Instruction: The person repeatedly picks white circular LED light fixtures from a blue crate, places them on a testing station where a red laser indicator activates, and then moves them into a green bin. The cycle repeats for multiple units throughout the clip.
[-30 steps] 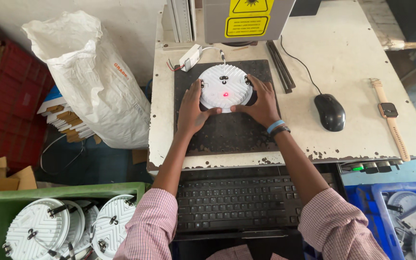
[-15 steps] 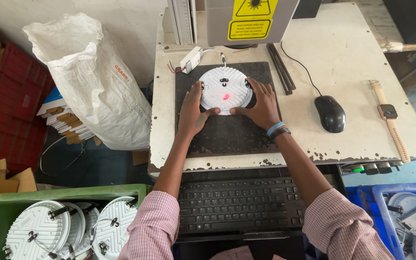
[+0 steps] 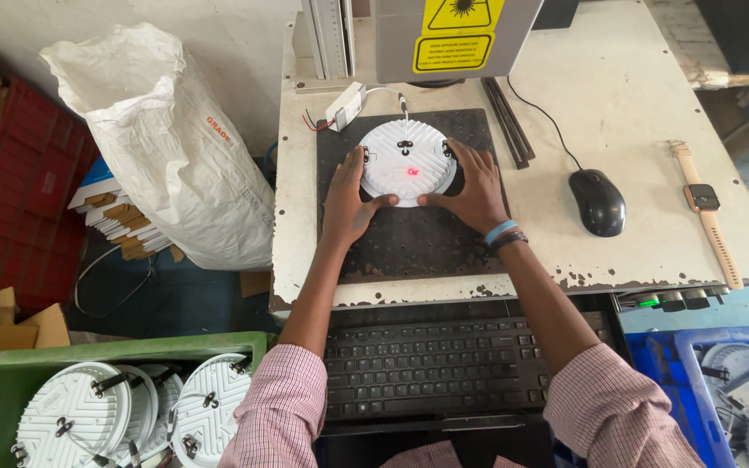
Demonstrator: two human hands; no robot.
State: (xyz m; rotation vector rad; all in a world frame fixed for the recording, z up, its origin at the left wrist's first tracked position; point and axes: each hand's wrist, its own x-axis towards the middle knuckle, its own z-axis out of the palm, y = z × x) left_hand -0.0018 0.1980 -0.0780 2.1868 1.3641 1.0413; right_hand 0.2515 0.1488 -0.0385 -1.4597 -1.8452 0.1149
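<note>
1. Positioning is the step in hand, by my reading; your left hand [image 3: 350,204] and right hand [image 3: 476,186] bracket the round white lamp housing [image 3: 407,162] on the dark perforated plate [image 3: 409,243], which lies toward the back left of the tabletop [image 3: 635,104]; a red light dot [image 3: 412,172] sits on the housing just right of its middle.
2. Place of the housing: flat on the rear half of the plate, under the grey machine head with the yellow warning label [image 3: 457,35]; a thin lead runs from it to a small white driver box [image 3: 345,106] near the plate's back left corner.
3. Next move, as a judgement only: fine nudging so the dot falls where you want it, both palms low and the disc kept flat against the plate; then a clean lift-away without dragging it.
4. Grip: neither hand clenches; your fingers are spread and loosely curved, pressing the rim from left and right, palms resting on the plate; nothing is lifted.
5. Around you: black mouse [image 3: 598,202] and wristwatch [image 3: 706,208] toward the tabletop's right edge; keyboard [image 3: 431,368] below the front edge; green crate [image 3: 10,381] of like housings at your lower left.
</note>
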